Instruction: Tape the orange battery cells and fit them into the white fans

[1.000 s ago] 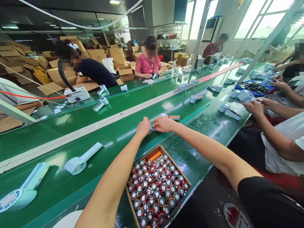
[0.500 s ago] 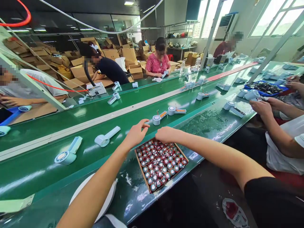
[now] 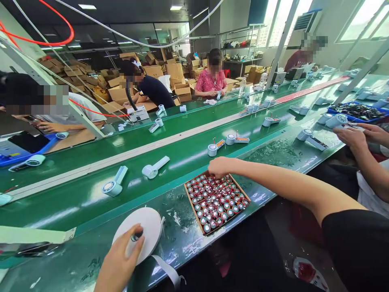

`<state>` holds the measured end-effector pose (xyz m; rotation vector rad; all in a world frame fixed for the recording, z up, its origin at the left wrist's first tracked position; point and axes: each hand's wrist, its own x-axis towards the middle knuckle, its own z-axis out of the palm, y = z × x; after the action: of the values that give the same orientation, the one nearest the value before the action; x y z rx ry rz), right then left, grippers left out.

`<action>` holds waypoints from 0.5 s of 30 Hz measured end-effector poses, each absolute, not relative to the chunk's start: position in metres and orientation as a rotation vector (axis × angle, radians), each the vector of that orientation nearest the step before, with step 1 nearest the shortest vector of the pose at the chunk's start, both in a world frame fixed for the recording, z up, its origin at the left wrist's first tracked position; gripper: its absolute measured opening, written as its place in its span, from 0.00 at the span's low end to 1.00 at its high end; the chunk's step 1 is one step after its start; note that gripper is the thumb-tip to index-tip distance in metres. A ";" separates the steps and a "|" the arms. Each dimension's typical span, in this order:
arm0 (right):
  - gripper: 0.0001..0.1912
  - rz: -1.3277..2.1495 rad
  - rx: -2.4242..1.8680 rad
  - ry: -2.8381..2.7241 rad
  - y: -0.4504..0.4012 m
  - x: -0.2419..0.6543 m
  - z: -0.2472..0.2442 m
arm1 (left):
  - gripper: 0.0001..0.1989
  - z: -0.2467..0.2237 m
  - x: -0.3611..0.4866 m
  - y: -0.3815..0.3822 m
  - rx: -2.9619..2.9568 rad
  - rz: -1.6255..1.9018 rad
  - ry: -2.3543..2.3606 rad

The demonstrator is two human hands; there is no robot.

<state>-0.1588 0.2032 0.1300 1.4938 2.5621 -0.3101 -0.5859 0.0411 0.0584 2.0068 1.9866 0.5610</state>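
Note:
My left hand (image 3: pixel 123 253) is at the middle of a white roll of tape (image 3: pixel 152 227) lying flat on the near ledge. Its thumb and forefinger curl round the roll's core, and a loose strip trails off the roll toward the front edge. My right hand (image 3: pixel 220 167) is bent down, closed, at the far edge of a shallow cardboard box (image 3: pixel 194 211). Packed upright in that box are many small cylindrical cells (image 3: pixel 226 206) with white round tops and red and dark wires. The right fingertips are hidden, so what they grip cannot be made out.
A green conveyor belt (image 3: pixel 179 156) carries pale blue handheld fan bodies (image 3: pixel 152 169), two with orange strips and wires. To the right, a co-worker's hands (image 3: pixel 354 136) work beside a blue tray (image 3: pixel 358 111) of dark parts. Other people sit across the belt. Metal posts and hanging cables frame the line.
My left hand has moved from above the belt's edge, down and left, to the tape roll. My right hand stays at the box's far edge. The view has shifted left.

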 end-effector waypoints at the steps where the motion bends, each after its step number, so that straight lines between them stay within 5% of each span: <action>1: 0.04 -0.305 1.492 2.585 0.201 -0.151 0.135 | 0.31 0.048 -0.593 0.031 2.109 0.508 1.979; 5: 0.12 -0.426 1.634 2.795 0.185 -0.110 0.148 | 0.34 0.021 -0.608 0.006 2.357 0.244 2.022; 10: 0.22 -2.232 1.703 2.872 0.136 -0.091 0.118 | 0.37 0.018 -0.615 0.018 2.275 0.032 2.054; 15: 0.37 -3.113 1.415 2.404 0.080 -0.113 0.092 | 0.35 0.034 -0.579 0.027 2.379 0.352 1.908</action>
<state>-0.1131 0.0803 0.0920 1.4146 2.4039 -3.1132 -0.5785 0.0272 0.0342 2.3790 1.9082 0.3518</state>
